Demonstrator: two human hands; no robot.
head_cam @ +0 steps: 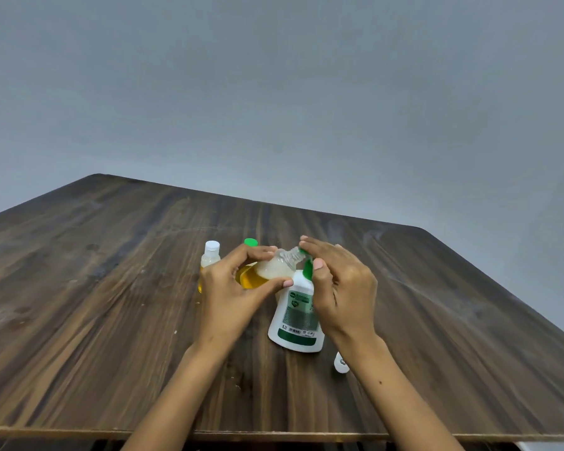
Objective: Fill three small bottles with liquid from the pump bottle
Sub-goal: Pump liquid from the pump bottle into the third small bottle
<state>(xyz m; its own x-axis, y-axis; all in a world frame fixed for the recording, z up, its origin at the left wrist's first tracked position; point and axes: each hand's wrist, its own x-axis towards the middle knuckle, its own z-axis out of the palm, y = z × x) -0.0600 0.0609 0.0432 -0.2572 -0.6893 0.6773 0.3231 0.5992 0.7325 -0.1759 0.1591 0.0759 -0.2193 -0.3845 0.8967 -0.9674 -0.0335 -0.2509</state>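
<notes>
A white pump bottle (pixel 295 315) with a green pump head and a green label stands on the wooden table (pixel 111 288). My left hand (pixel 232 288) grips a small clear bottle (pixel 271 270), tilted, its open threaded neck against the green spout; yellow liquid and foam lie inside it. My right hand (pixel 337 284) rests on top of the pump head with straight fingers. Behind my left hand stand a small bottle with a white cap (pixel 210 255), holding yellow liquid, and another with a green cap (pixel 250 243), mostly hidden.
A small white cap (pixel 341 363) lies on the table to the right of the pump bottle, partly behind my right forearm. The table's front edge runs along the bottom of the view. A plain grey wall rises behind the table.
</notes>
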